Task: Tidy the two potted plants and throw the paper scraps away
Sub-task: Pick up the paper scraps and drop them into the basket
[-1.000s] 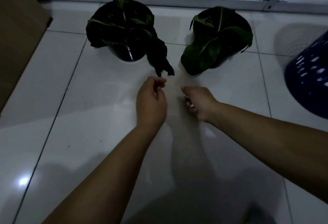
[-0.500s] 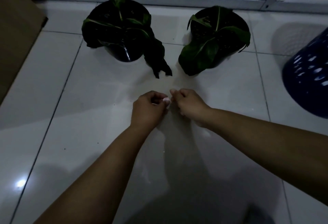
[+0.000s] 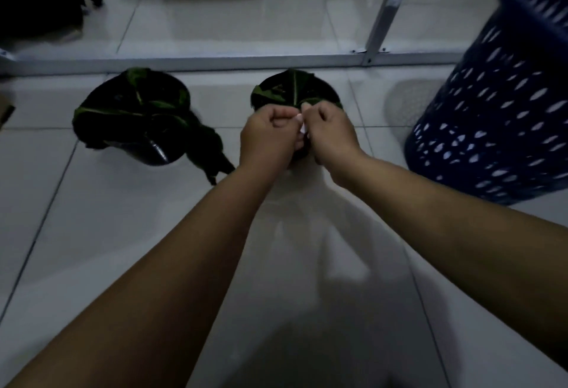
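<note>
A perforated blue basket (image 3: 498, 104) is seen at the right edge, two potted plants (image 3: 135, 117) at mid-frame. At centre, above the right-hand plant (image 3: 292, 86), a white paper scrap (image 3: 302, 128) is pinched between the left hand (image 3: 270, 135) and right hand (image 3: 330, 132), fingers closed on it. Being tiny, it could be dropped unnoticed onto the pale floor (image 3: 107, 249) if the pinch is loosened before the basket is reached.

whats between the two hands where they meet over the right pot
In the head view, a small white paper scrap sits pinched between the left hand and right hand, in front of the right pot.
</note>
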